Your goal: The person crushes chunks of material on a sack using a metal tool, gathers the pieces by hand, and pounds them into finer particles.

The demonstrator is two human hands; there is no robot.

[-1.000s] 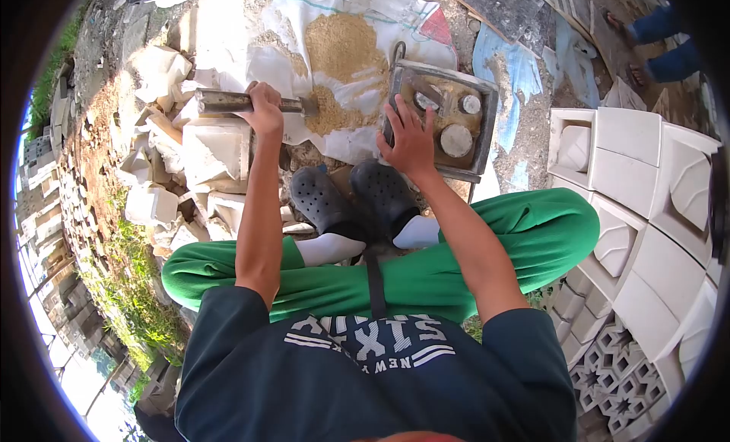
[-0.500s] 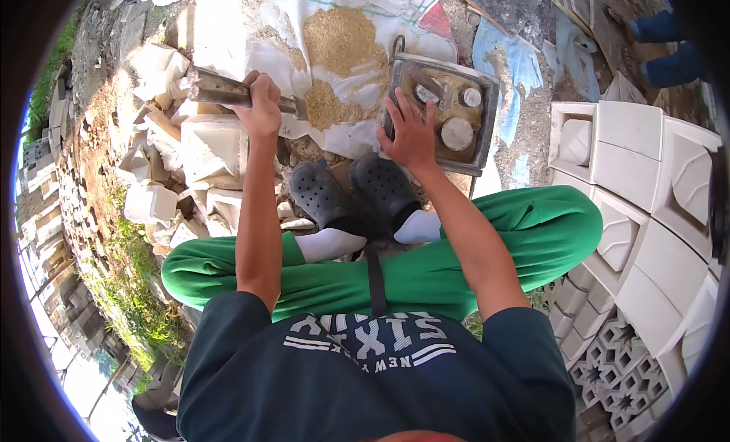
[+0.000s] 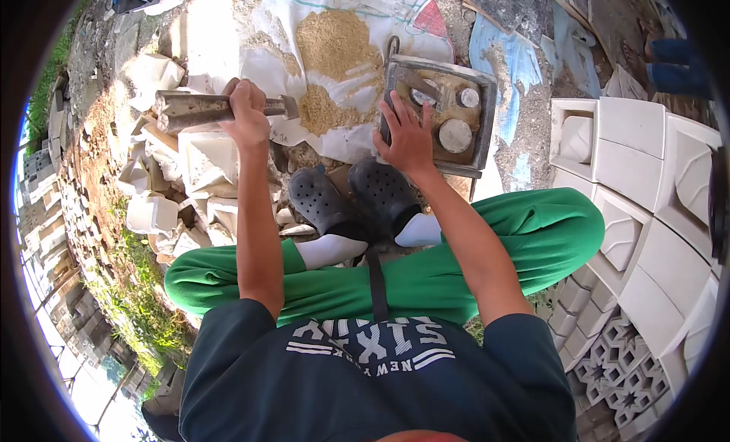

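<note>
My left hand [image 3: 247,117] is closed around a thick, dusty, rod-like tool [image 3: 194,112], held sideways above the white rubble and the sack's edge. The tool's broad end points left; a narrower flat end sticks out on the right. My right hand [image 3: 408,138] lies with fingers spread over the left rim of a dark rectangular mould frame [image 3: 480,145], fingertips reaching over the inside. Brown sandy material [image 3: 455,79] fills around several pale round pieces, among them a large disc [image 3: 456,136]. A dark flat strip [image 3: 414,83] lies across another round piece near my fingertips.
Sand [image 3: 334,47] is heaped on a white sack [image 3: 266,31] beyond my feet. Broken white blocks [image 3: 205,164] lie at left. White moulded blocks [image 3: 631,145] and patterned vent blocks [image 3: 620,373] are stacked at right. Another person's blue-clad legs [image 3: 677,66] show at upper right.
The tool in my left hand has shifted left and slightly lower, its broad end now nearer the camera. My right hand stays on the frame. The other person's legs have moved slightly right.
</note>
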